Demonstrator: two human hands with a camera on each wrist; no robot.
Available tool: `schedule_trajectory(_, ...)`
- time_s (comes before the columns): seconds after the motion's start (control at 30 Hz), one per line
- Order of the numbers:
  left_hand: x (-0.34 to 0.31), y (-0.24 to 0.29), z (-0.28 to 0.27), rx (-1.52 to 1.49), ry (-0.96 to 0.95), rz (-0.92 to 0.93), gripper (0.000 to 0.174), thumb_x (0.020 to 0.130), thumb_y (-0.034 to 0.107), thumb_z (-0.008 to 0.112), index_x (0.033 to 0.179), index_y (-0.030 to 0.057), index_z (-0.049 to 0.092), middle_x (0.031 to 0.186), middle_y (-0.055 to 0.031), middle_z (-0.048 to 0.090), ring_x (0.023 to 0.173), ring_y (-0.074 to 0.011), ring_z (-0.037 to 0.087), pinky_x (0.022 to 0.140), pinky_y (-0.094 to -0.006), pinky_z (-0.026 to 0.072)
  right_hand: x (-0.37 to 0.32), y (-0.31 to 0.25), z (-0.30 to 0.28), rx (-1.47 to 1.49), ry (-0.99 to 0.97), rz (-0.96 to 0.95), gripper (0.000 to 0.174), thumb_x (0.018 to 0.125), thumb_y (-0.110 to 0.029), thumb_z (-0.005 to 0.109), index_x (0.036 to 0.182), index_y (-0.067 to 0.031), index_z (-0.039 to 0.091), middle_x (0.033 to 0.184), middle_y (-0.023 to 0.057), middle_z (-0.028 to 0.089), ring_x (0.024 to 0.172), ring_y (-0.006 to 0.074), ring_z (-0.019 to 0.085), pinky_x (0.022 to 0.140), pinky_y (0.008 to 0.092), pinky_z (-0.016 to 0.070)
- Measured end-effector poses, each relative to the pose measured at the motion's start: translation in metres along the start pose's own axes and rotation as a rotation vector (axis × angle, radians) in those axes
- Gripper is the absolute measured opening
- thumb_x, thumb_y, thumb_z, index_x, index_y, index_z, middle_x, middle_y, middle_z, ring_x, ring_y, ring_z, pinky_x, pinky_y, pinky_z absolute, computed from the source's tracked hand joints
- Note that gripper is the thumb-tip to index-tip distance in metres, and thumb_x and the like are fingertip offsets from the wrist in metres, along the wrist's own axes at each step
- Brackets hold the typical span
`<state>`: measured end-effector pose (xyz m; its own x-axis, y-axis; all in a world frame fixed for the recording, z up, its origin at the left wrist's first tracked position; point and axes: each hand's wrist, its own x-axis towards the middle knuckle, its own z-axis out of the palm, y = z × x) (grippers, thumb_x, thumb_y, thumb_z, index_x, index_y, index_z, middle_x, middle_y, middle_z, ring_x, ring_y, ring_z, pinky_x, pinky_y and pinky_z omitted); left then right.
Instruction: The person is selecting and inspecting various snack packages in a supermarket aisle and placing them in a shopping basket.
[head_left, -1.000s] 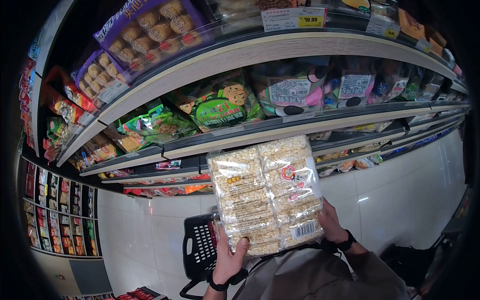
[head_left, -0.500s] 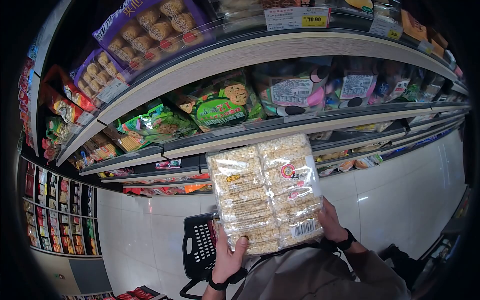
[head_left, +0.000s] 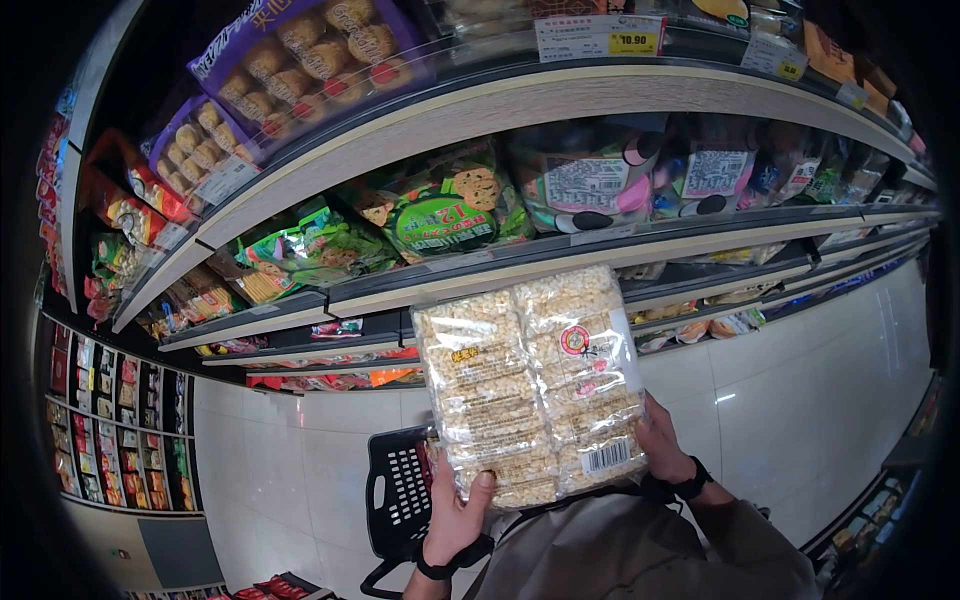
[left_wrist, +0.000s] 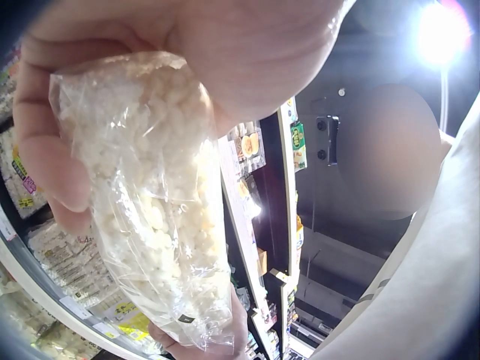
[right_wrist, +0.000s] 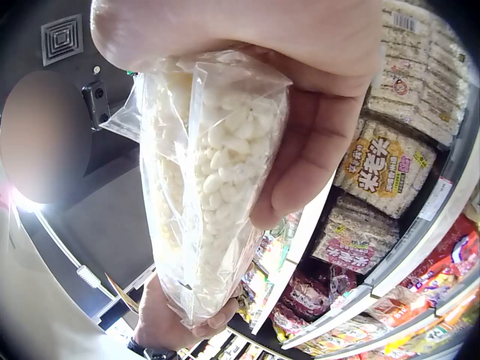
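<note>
A large clear-wrapped pack of puffed-rice cakes is held in mid-air between two hands, in front of the supermarket shelves. Its lower left corner is gripped by the left hand, with the thumb laid over the printed face; the right-hand edge is gripped by the right hand. Each grip is thus clamped on the pack, and in both wrist views fingers are seen curled along its wrapped side. A barcode is shown near the lower right corner and a round red logo higher up. The pack's far edge is seen overlapping a shelf front; whether that is touched cannot be told.

A black perforated basket is seen near the left hand, above the pale tiled floor. Green cookie bags are stocked on the shelf beyond the pack, and a purple pastry package is placed one tier higher. Further puffed-rice packs are displayed in the right wrist view.
</note>
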<state>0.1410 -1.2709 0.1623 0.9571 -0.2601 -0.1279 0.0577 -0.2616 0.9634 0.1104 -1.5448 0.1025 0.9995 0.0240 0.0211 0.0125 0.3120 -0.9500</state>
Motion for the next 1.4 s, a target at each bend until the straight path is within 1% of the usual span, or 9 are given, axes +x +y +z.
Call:
schedule_trajectory(0.37,-0.003,-0.001,-0.002,-0.013,0.007,0.001,0.048,0.092,0.02,0.056,0.129,-0.0032,0.037,0.115,-0.0117,0.056,0.102,-0.0164,0.051,0.091,-0.0299,0.0408,-0.002,0.005,0.0,-0.051,0.002,-0.002,0.062,0.094,-0.035,0.046,0.137,0.007,0.03,0.129,0.0125,0.048,0.117,0.0172,0.044,0.099,0.0323,0.034)
schedule_trajectory(0.43,-0.004,0.0,-0.001,-0.047,0.008,-0.031,0.048,0.092,0.02,0.056,0.129,-0.0032,0.037,0.115,-0.0115,0.056,0.102,-0.0161,0.051,0.091,-0.0298,0.0409,-0.003,0.006,0.0,-0.061,0.009,-0.004,0.062,0.094,-0.035,0.046,0.137,0.0069,0.03,0.129,0.0124,0.048,0.117,0.0172,0.044,0.099,0.0321,0.034)
schedule_trajectory(0.53,-0.005,-0.001,-0.002,-0.049,0.002,-0.019,0.048,0.093,0.019,0.056,0.13,-0.0032,0.036,0.114,-0.0115,0.056,0.102,-0.016,0.051,0.09,-0.0296,0.0408,-0.004,0.006,0.001,-0.033,0.007,-0.011,0.063,0.094,-0.035,0.046,0.137,0.0069,0.029,0.129,0.0124,0.048,0.117,0.0172,0.044,0.099,0.0321,0.0338)
schedule_trajectory(0.97,-0.013,-0.006,-0.001,-0.034,0.016,-0.002,0.05,0.093,0.022,0.056,0.13,-0.0038,0.036,0.115,-0.0124,0.055,0.101,-0.0167,0.051,0.09,-0.03,0.0406,-0.01,0.005,0.004,-0.03,-0.004,-0.004,0.063,0.093,-0.036,0.047,0.137,0.0069,0.03,0.13,0.0123,0.047,0.117,0.0176,0.044,0.1,0.0324,0.0331)
schedule_trajectory(1.17,-0.016,-0.005,-0.002,0.018,0.03,0.005,0.049,0.092,0.022,0.056,0.129,-0.0043,0.037,0.113,-0.0126,0.056,0.1,-0.0169,0.051,0.089,-0.0305,0.0411,-0.011,-0.001,0.007,0.044,-0.004,0.028,0.06,0.093,-0.03,0.046,0.137,0.0061,0.03,0.13,0.0122,0.047,0.118,0.0173,0.043,0.101,0.0323,0.0326)
schedule_trajectory(1.23,-0.018,-0.009,-0.005,0.057,0.011,-0.014,0.049,0.091,0.023,0.055,0.128,-0.0049,0.037,0.111,-0.013,0.056,0.098,-0.0178,0.051,0.088,-0.0308,0.0413,-0.012,-0.006,0.006,-0.063,0.014,0.11,0.063,0.09,-0.032,0.047,0.138,0.0062,0.03,0.13,0.0119,0.048,0.116,0.0174,0.044,0.099,0.0324,0.0345)
schedule_trajectory(1.27,-0.019,-0.012,-0.004,0.057,0.011,-0.014,0.049,0.091,0.023,0.055,0.128,-0.0049,0.037,0.111,-0.013,0.056,0.098,-0.0178,0.051,0.088,-0.0308,0.0413,-0.013,-0.007,0.006,-0.063,0.014,0.11,0.063,0.09,-0.032,0.047,0.138,0.0062,0.03,0.13,0.0119,0.048,0.116,0.0174,0.044,0.099,0.0324,0.0345)
schedule_trajectory(1.33,-0.02,-0.016,-0.001,0.073,0.074,0.048,0.036,0.095,0.02,0.047,0.122,-0.0032,0.043,0.093,-0.0046,0.057,0.078,-0.0099,0.048,0.072,-0.025,0.0417,-0.013,-0.008,0.005,-0.063,-0.017,0.093,0.055,0.093,-0.023,0.042,0.139,0.005,0.028,0.132,0.0121,0.046,0.117,0.0172,0.043,0.101,0.0323,0.0327)
schedule_trajectory(1.4,-0.019,-0.02,-0.001,0.1,0.081,0.083,0.036,0.095,0.019,0.046,0.123,-0.0031,0.042,0.093,-0.004,0.057,0.078,-0.0092,0.047,0.071,-0.0242,0.0413,-0.015,-0.009,0.005,-0.06,-0.012,0.094,0.055,0.093,-0.022,0.042,0.139,0.0049,0.027,0.132,0.0123,0.046,0.117,0.0172,0.043,0.101,0.0323,0.0324)
